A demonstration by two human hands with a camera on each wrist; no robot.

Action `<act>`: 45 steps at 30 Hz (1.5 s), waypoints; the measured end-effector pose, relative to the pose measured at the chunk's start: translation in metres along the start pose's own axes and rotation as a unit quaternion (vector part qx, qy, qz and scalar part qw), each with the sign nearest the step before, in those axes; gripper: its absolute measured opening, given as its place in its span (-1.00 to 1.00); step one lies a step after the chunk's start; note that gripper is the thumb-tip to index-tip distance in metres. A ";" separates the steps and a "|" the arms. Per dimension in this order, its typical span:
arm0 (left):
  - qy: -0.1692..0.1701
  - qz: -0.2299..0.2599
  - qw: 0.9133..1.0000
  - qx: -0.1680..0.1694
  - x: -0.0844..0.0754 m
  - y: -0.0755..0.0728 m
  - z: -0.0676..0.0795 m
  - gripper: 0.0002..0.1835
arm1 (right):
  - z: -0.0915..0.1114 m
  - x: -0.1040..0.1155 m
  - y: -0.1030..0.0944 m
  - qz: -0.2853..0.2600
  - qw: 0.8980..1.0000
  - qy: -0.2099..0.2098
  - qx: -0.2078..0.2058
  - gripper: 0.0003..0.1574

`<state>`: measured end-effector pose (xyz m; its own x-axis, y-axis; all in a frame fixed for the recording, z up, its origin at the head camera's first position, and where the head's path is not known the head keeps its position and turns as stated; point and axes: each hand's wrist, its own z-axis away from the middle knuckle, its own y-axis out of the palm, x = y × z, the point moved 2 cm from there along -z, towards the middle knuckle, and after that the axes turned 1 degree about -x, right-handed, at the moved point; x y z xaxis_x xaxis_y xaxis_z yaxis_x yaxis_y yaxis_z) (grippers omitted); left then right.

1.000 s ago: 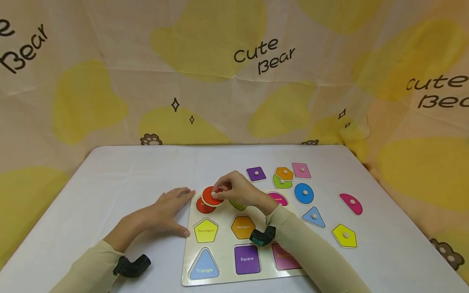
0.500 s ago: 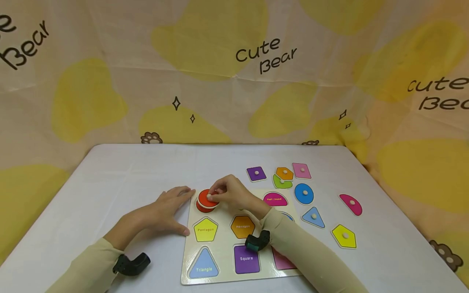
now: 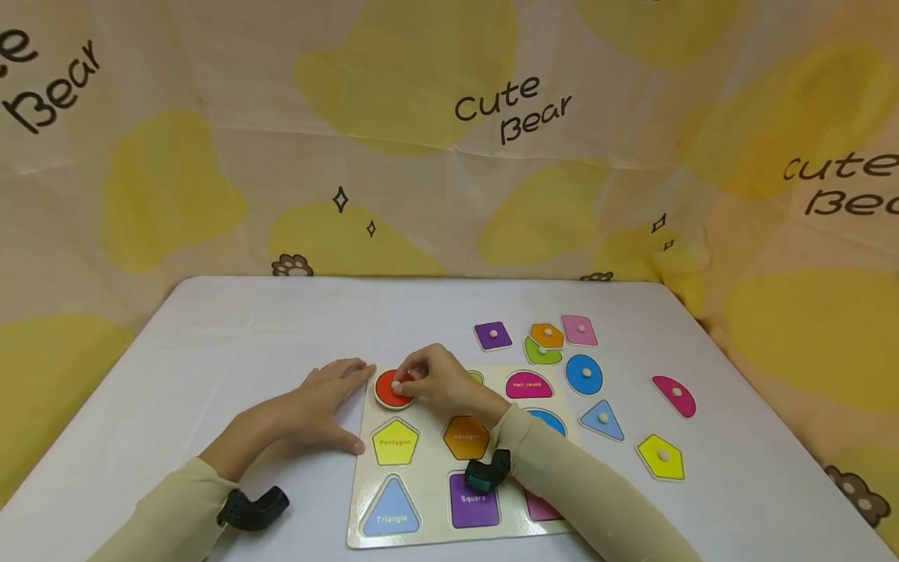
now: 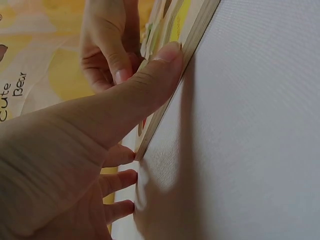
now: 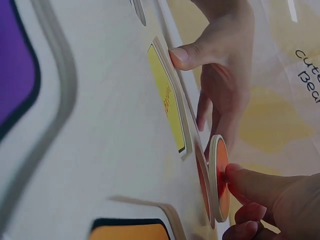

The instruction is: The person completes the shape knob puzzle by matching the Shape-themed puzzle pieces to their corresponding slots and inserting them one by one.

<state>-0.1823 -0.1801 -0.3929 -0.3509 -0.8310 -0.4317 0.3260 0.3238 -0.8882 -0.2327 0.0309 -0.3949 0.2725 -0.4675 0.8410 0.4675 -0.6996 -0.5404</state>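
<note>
head view: the red disc is pinched by its knob beneath the fingertips of the right hand; the board under them is touched at its edge by the left hand, fingers spread.

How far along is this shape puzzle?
Done: no piece looks seated in the board; the pentagon slot and triangle slot are unfilled. In hand: the right hand pinches the red circle over its slot. Remaining: eight loose pieces on the table.

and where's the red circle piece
In the head view, the red circle piece is over the far left corner of the board, beyond the yellow pentagon slot, pinched by the right hand.
</note>
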 end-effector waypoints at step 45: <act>0.001 -0.005 1.000 -0.009 -0.002 0.001 0.000 0.22 | 0.002 0.002 -0.001 0.035 0.999 0.032 0.015 -0.77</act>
<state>-0.1814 -0.1785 -0.3927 -0.3556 -0.8337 -0.4226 0.3069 0.3230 -0.8953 -0.2309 0.0312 -0.3928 0.2514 -0.5494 0.7969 0.4742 -0.6478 -0.5962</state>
